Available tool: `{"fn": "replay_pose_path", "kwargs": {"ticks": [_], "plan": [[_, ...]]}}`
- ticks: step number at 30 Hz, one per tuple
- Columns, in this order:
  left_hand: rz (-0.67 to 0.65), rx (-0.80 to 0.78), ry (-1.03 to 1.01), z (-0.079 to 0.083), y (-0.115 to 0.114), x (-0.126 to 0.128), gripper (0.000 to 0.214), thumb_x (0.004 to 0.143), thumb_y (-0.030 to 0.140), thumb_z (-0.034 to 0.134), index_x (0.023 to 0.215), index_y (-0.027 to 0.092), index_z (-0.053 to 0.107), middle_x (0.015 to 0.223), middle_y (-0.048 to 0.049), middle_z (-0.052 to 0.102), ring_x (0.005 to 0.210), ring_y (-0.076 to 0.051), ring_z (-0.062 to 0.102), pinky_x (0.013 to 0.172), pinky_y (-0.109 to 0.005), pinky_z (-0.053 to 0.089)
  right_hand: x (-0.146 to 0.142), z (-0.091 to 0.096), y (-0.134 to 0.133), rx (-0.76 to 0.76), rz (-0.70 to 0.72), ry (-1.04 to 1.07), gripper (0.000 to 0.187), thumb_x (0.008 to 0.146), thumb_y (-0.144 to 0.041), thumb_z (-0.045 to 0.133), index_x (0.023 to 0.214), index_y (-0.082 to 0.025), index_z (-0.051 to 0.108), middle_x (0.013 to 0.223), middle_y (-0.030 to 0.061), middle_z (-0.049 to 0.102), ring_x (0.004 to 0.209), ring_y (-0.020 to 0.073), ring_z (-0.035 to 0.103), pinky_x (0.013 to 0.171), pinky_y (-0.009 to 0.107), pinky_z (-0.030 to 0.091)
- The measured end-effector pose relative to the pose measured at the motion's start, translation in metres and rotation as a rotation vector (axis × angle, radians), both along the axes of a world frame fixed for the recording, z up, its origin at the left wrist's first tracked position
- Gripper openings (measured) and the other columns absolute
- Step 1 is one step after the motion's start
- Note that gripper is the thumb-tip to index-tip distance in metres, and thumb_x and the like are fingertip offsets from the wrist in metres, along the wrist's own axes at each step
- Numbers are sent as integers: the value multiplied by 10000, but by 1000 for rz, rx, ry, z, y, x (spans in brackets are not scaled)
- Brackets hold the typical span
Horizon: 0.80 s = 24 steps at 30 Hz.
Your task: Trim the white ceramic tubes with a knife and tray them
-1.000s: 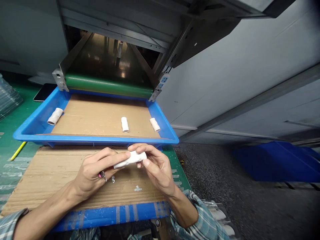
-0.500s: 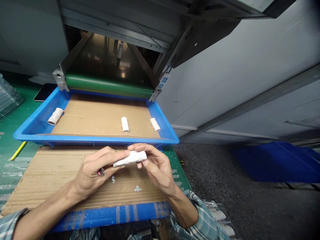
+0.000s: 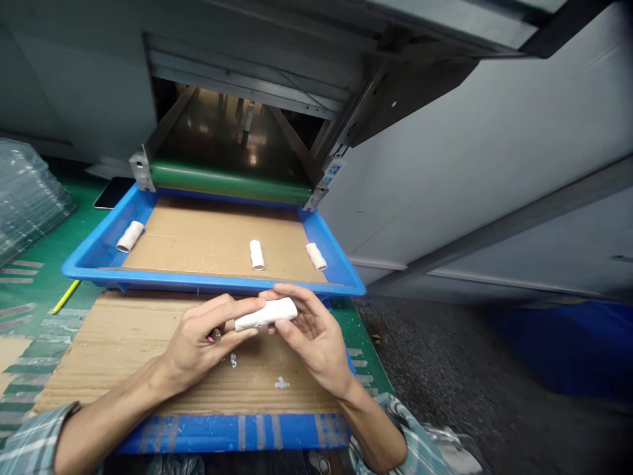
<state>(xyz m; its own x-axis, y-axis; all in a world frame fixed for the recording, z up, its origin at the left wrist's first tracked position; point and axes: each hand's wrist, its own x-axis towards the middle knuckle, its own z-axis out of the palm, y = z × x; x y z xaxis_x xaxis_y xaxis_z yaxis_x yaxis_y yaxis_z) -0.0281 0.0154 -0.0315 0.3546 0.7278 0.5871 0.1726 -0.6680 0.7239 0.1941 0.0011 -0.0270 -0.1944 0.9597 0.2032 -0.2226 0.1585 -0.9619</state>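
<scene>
2-hand grip | left hand (image 3: 205,343) + right hand (image 3: 311,336) | pinching white tube (image 3: 266,314)

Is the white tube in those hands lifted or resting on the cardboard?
Lifted: the white tube is pinched between the left hand and right hand, above the cardboard.

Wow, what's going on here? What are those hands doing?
A person is holding a white tube with the fingers of both the left hand and the right hand, just above a cardboard sheet. In front of them, a blue tray lined with cardboard holds three shorter white tubes, beneath a green roller.
</scene>
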Motion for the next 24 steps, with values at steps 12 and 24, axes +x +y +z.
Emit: {"fn": "replay_pose_path", "kwargs": {"ticks": [12, 24], "plan": [[273, 274, 383, 95, 6, -8, 311, 1191, 364, 402, 1288, 238, 669, 1165, -38, 816, 1006, -196, 800, 824, -292, 580, 24, 59, 20, 401, -239, -164, 269, 968, -449, 853, 1163, -269, 813, 1113, 61, 852, 935, 199, 804, 816, 276, 686], [490, 615, 503, 143, 11, 22, 422, 1169, 565, 396, 1129, 244, 667, 847, 21, 781, 659, -205, 757, 519, -351, 356, 26, 111, 39, 723, -305, -278, 236, 981, -424, 838, 1198, -332, 826, 1111, 30, 849, 993, 219, 817, 891, 263, 673]]}}
